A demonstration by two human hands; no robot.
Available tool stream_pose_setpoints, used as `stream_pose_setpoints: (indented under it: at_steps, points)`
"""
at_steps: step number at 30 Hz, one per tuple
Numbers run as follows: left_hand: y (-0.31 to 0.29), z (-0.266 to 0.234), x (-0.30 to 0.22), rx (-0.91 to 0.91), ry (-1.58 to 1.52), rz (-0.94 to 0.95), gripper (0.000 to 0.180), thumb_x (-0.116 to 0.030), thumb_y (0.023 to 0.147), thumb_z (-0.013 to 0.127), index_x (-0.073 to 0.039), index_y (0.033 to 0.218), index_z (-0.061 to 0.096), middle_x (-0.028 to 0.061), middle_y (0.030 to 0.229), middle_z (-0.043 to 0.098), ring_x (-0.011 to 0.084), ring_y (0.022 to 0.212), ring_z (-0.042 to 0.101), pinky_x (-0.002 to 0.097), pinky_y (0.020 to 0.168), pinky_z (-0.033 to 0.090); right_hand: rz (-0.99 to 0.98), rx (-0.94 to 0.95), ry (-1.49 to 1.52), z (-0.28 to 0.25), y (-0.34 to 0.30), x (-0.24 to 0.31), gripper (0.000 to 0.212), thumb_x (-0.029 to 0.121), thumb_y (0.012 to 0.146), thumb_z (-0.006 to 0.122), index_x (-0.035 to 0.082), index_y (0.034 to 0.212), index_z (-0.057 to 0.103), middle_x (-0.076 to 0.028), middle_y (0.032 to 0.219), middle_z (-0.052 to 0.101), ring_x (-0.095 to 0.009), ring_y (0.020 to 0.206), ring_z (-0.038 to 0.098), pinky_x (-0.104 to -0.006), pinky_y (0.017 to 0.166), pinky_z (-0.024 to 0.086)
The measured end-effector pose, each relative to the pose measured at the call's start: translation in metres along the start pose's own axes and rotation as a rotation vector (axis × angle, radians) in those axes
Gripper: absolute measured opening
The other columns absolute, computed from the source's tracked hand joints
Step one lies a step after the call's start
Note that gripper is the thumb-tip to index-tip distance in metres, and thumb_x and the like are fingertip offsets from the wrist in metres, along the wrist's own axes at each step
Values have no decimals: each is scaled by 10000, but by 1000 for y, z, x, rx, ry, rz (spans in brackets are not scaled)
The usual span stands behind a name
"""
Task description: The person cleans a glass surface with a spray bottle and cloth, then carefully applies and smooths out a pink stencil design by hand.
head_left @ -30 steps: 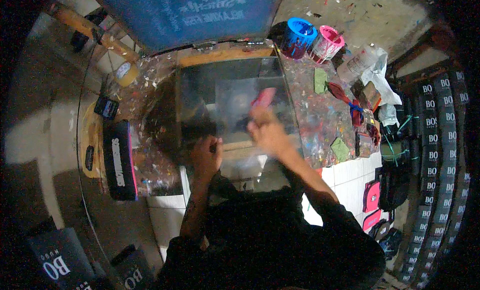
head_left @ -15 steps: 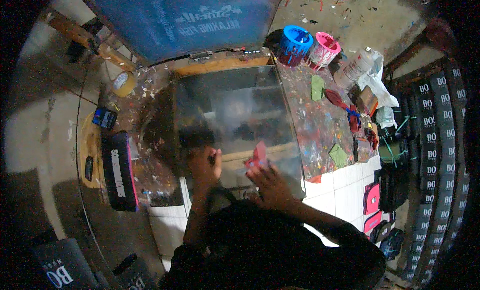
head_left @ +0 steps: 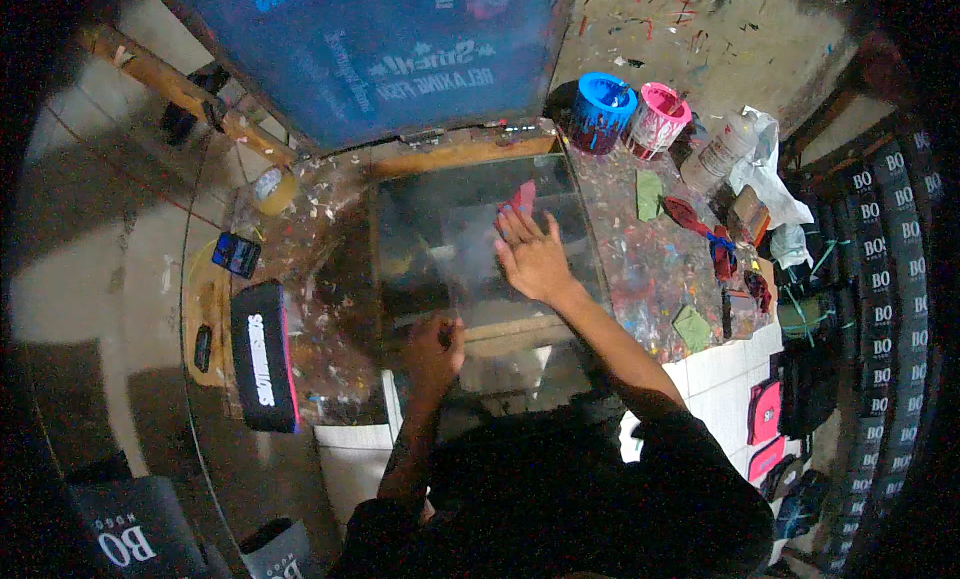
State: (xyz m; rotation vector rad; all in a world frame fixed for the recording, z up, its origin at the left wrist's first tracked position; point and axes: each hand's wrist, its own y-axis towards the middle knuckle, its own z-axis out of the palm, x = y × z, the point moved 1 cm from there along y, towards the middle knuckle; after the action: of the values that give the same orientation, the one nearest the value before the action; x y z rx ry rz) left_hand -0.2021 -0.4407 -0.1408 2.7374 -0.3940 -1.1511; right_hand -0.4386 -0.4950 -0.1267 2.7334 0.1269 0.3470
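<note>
A dark, glossy glass panel (head_left: 410,214) lies on the paint-spattered workbench before me, with light reflecting off it. My right hand (head_left: 537,259) reaches over its far right part, fingers extended and pressing a small reddish-pink cloth (head_left: 525,195) against the surface. Part of the cloth is covered by the fingers. At the panel's near left edge is my left hand (head_left: 437,349), in shadow, with its fingers curled in. Whether anything sits inside that curl is hidden.
Behind the panel stands a raised blue printing screen (head_left: 400,69). Blue (head_left: 604,114) and pink (head_left: 658,122) paint cans stand at the back right, near green cloth pieces (head_left: 649,195). On the left lie a black pouch (head_left: 265,357) and a tape roll (head_left: 273,190).
My right hand has slid the cloth away from me, from the panel's near part to its far right. The left hand stays curled near the near left edge. The view has shifted slightly.
</note>
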Motion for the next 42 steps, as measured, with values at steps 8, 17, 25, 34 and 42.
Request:
stream_pose_setpoints:
  at_steps: [8,17,25,34,42]
  points:
    - [-5,-1,8,-25,16,64,134,-213,889,713,-84,916,686,111,791,681,309,735,666,446,679,528,-58,122,95,2,-1,19,509,356,1061,382,38,1424,544,-117,1519,518,-242,1419,467,-659,1118,271]
    - [-3,-5,6,35,-67,7,171,-236,889,707,-67,913,698,146,846,705,305,747,694,426,690,546,-66,-44,42,-6,-14,11,399,318,1036,427,68,1196,693,-118,1363,634,-265,1294,567,-655,1081,285]
    - [-12,3,16,133,-64,-85,185,-240,905,697,-55,916,699,143,871,711,313,795,699,424,723,548,-1,282,161,1,-16,40,528,375,1076,316,48,1403,571,-111,1543,492,-262,1451,421,-634,1199,160]
    - [1,-6,-6,33,-48,6,235,-297,931,688,-63,933,704,141,839,710,312,787,683,443,746,530,-238,215,51,-15,-76,28,490,356,1047,395,61,1394,573,-113,1498,537,-265,1439,430,-661,1144,240]
    - [-2,4,3,19,-83,59,246,-287,939,693,-42,960,701,142,849,713,308,780,685,423,740,532,-284,427,55,-36,-120,27,511,389,1082,350,78,1442,534,-111,1499,537,-259,1386,500,-641,1180,203]
